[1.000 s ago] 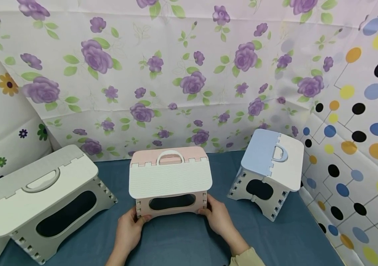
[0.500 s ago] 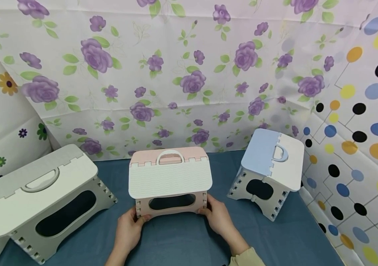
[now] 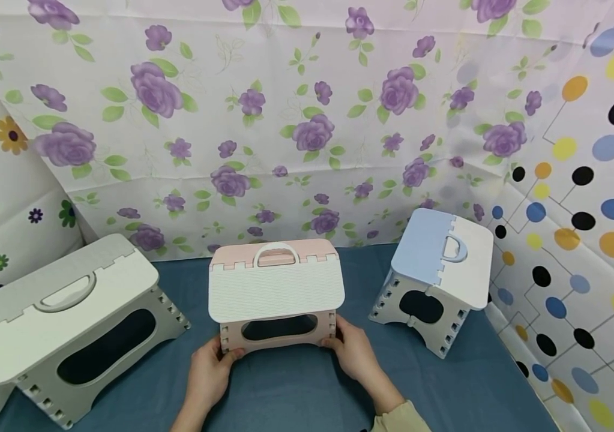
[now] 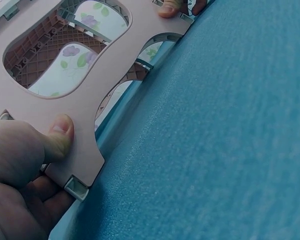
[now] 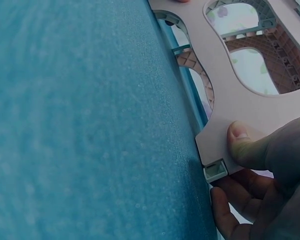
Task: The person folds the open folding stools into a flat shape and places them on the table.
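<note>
A pink and white folding stool (image 3: 276, 291) stands upright in the middle of the head view, its white handle at the top. My left hand (image 3: 209, 372) grips the bottom of its left front leg, and my right hand (image 3: 358, 357) grips the right one. In the left wrist view, the left thumb lies on the pink leg panel (image 4: 85, 120) with the fingers curled behind its edge. The right wrist view shows the right hand (image 5: 275, 175) pinching the panel (image 5: 220, 125) the same way, low by the cloth.
A larger grey and white stool (image 3: 69, 300) stands at the left, angled. At the right is a smaller blue and white stool (image 3: 442, 258). Blue cloth (image 3: 285, 396) covers the surface. Behind hangs a purple-flowered sheet (image 3: 274, 132); a dotted sheet (image 3: 582, 252) hangs at the right.
</note>
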`<action>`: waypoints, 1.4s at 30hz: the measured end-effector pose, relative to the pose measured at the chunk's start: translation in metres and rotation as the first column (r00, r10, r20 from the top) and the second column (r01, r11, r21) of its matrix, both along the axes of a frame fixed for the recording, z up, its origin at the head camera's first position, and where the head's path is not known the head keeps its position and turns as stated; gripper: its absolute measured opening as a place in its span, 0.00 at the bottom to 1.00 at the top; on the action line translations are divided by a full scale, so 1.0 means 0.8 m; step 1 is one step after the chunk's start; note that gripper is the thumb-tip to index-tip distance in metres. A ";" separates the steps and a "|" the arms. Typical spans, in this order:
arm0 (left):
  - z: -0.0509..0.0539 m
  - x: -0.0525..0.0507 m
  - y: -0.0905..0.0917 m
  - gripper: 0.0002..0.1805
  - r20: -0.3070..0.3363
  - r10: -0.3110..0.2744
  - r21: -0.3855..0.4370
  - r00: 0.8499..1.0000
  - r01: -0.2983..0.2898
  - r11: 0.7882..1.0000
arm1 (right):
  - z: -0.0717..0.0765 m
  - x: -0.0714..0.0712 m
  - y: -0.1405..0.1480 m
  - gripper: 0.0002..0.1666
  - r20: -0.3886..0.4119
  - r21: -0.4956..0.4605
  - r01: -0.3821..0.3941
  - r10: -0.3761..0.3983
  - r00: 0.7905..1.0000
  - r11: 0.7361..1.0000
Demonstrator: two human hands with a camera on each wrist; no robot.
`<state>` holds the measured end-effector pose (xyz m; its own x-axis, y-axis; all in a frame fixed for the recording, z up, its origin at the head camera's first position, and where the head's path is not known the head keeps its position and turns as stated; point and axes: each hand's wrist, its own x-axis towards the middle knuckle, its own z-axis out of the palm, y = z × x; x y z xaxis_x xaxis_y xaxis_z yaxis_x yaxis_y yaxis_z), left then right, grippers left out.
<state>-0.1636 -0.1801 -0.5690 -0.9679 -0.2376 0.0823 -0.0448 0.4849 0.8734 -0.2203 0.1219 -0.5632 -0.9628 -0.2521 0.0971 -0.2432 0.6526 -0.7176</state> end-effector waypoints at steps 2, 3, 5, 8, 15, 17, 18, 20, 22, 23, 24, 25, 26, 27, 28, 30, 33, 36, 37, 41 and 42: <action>0.000 0.000 0.000 0.13 -0.003 0.000 -0.001 1.000 0.000 1.000 | 0.000 0.000 0.000 0.19 -0.001 0.001 0.000 0.000 1.000 1.000; 0.000 0.000 0.000 0.13 -0.003 -0.001 -0.001 1.000 0.001 1.000 | 0.000 0.000 0.000 0.19 -0.001 0.003 0.000 0.000 1.000 1.000; -0.001 0.000 0.000 0.12 -0.004 -0.002 -0.001 1.000 0.002 1.000 | 0.000 0.001 0.000 0.19 -0.003 0.004 -0.001 0.001 1.000 1.000; -0.001 0.000 -0.001 0.12 -0.006 -0.004 -0.002 1.000 0.004 1.000 | 0.000 0.001 -0.001 0.19 -0.008 0.004 -0.004 0.004 1.000 1.000; -0.002 -0.001 -0.001 0.11 -0.010 -0.011 -0.003 1.000 0.011 1.000 | -0.001 0.000 0.000 0.19 -0.022 0.010 -0.012 0.012 1.000 1.000; -0.001 -0.001 -0.002 0.10 -0.006 -0.010 -0.007 1.000 0.010 1.000 | -0.001 -0.001 0.000 0.18 -0.022 0.009 -0.013 0.013 1.000 1.000; -0.001 -0.001 -0.002 0.10 -0.005 -0.010 -0.010 1.000 0.010 1.000 | 0.000 -0.001 0.000 0.18 -0.021 0.008 -0.013 0.013 1.000 1.000; -0.001 -0.001 -0.002 0.10 -0.001 -0.009 -0.013 1.000 0.009 1.000 | 0.000 -0.001 0.000 0.18 -0.019 0.005 -0.011 0.012 1.000 1.000; 0.000 -0.001 -0.002 0.10 0.002 -0.009 -0.013 1.000 0.009 1.000 | 0.001 -0.001 0.000 0.18 -0.012 0.000 -0.012 0.012 1.000 1.000; 0.000 -0.001 -0.002 0.10 0.005 -0.010 -0.014 1.000 0.010 1.000 | 0.001 -0.001 0.000 0.18 -0.007 -0.002 -0.012 0.012 1.000 1.000; 0.000 -0.001 -0.002 0.10 0.007 -0.010 -0.013 1.000 0.010 1.000 | 0.001 -0.001 0.000 0.18 -0.002 -0.002 -0.011 0.011 1.000 1.000; 0.001 0.000 -0.002 0.10 0.011 -0.011 -0.012 1.000 0.011 1.000 | 0.001 -0.001 0.000 0.18 0.002 -0.002 -0.011 0.011 1.000 1.000; 0.001 0.000 -0.002 0.10 0.013 -0.011 -0.012 1.000 0.011 1.000 | 0.000 -0.001 0.000 0.19 0.006 -0.003 -0.012 0.012 1.000 1.000; 0.001 0.000 -0.002 0.10 0.015 -0.010 -0.012 1.000 0.011 1.000 | 0.000 -0.001 0.000 0.19 0.009 -0.004 -0.013 0.013 1.000 1.000; 0.001 0.000 -0.002 0.09 0.016 -0.011 -0.014 1.000 0.011 1.000 | -0.001 -0.001 0.001 0.19 0.009 -0.005 -0.013 0.013 1.000 1.000; 0.001 0.000 -0.002 0.10 0.016 -0.012 -0.015 1.000 0.012 1.000 | -0.002 -0.001 0.001 0.19 0.009 -0.003 -0.014 0.014 1.000 1.000; 0.001 0.000 -0.002 0.10 0.015 -0.016 -0.013 1.000 0.016 1.000 | -0.002 -0.002 0.001 0.17 0.010 -0.013 -0.018 0.018 1.000 1.000; 0.002 0.000 -0.002 0.10 0.020 -0.020 -0.005 1.000 0.020 1.000 | -0.002 -0.002 0.001 0.16 0.012 -0.018 -0.022 0.022 1.000 1.000; 0.002 0.000 -0.002 0.10 0.022 -0.021 -0.002 1.000 0.021 1.000 | -0.002 -0.002 0.001 0.16 0.014 -0.021 -0.021 0.022 1.000 1.000; 0.002 0.000 -0.002 0.10 0.028 -0.029 0.011 0.999 0.029 1.000 | -0.001 -0.002 0.001 0.15 0.021 -0.023 -0.021 0.022 1.000 1.000; 0.001 0.000 -0.002 0.10 0.029 -0.030 0.014 0.999 0.030 0.999 | -0.001 -0.002 0.001 0.15 0.024 -0.025 -0.022 0.022 0.999 0.999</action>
